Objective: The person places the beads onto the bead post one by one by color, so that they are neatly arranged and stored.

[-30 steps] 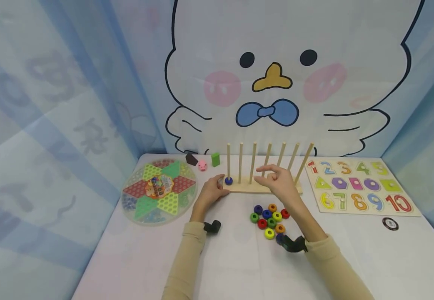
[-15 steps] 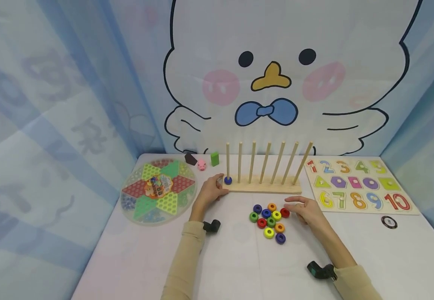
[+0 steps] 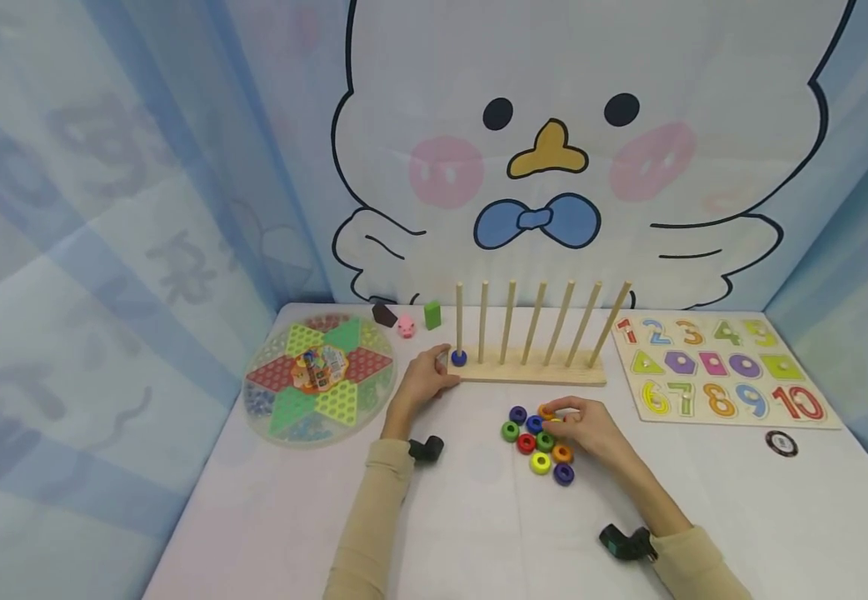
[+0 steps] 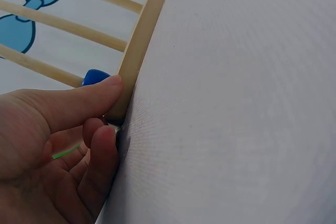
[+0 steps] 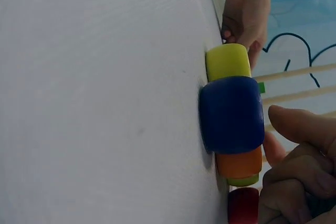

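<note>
A wooden peg stand (image 3: 531, 377) has several upright pegs, with a blue bead (image 3: 459, 358) at the foot of its leftmost one. My left hand (image 3: 425, 379) grips the stand's left end, its thumb (image 4: 100, 93) against the front edge. Several coloured ring beads (image 3: 526, 443) lie clustered in front of the stand. Over their right side reaches my right hand (image 3: 591, 427), thumb and forefinger apart at the orange and yellow beads. The hand hides the red bead (image 5: 243, 206) from the head view. Close to the right wrist camera sits a dark blue bead (image 5: 233, 115).
A round star-patterned game board (image 3: 317, 379) lies at left. Behind it are a dark block (image 3: 384, 315), a pink pig figure (image 3: 406, 327) and a green block (image 3: 432, 315). A number puzzle board (image 3: 719, 371) and a round chip (image 3: 781, 443) lie at right.
My right hand has come down from the pegs to the right of the beads, then moved left over them. The left hand stays at the stand's end.
</note>
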The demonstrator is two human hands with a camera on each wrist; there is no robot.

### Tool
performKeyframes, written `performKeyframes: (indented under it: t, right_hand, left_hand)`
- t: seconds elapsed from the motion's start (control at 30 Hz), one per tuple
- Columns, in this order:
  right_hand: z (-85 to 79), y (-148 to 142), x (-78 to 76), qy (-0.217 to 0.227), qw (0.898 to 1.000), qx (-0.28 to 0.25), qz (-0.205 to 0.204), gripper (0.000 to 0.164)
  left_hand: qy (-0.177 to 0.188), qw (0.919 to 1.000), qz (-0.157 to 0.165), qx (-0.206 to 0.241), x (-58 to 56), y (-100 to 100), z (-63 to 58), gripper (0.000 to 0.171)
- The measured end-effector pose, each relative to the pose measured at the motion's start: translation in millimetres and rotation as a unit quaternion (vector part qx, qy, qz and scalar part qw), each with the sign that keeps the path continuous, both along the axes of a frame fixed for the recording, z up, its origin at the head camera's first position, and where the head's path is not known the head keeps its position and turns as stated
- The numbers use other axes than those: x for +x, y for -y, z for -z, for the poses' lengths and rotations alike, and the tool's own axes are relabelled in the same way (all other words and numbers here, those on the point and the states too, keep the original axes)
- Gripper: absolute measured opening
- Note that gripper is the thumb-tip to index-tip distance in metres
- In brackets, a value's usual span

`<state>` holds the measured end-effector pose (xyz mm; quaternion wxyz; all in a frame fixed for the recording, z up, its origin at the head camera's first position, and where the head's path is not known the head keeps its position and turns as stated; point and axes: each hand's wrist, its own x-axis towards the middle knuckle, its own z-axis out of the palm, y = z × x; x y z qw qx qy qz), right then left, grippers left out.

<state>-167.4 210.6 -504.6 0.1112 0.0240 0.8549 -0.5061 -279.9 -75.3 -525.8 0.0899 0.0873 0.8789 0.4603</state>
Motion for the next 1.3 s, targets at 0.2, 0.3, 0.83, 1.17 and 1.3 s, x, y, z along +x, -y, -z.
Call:
performKeyframes:
  t: [0.2,0.3,0.83,1.17,1.3]
  right_hand:
    - [-1.8,16,-3.5,-0.035,0.996,0.080,-0.021,0.028]
    - [-1.2,20,-4.7,-0.032,0.994,0.103,-0.014,0.028]
    - [0.5,25,1.3,-0.070,0.983,0.167,-0.023,0.032]
    - [0.2,28,4.5,-0.082,0.979,0.183,-0.017,0.033]
    - [-2.1,31,5.7,-0.091,0.977,0.193,-0.013,0.032]
  left_hand:
    - [0.001,1.0000,0.002,0.004,-0.9,1,0.7,0.067]
    - [0.003,1.0000,0.002,0.007,-0.7,1,0.1,0.066]
    - [-0.001,1.0000,-0.004,-0.006,1.0,0,-0.6,0.066]
    - [0.002,1.0000,-0.003,0.001,1.1,2,-0.7,0.066]
    - [-0.003,1.0000,0.001,0.000,-0.5,1,1.2,0.066]
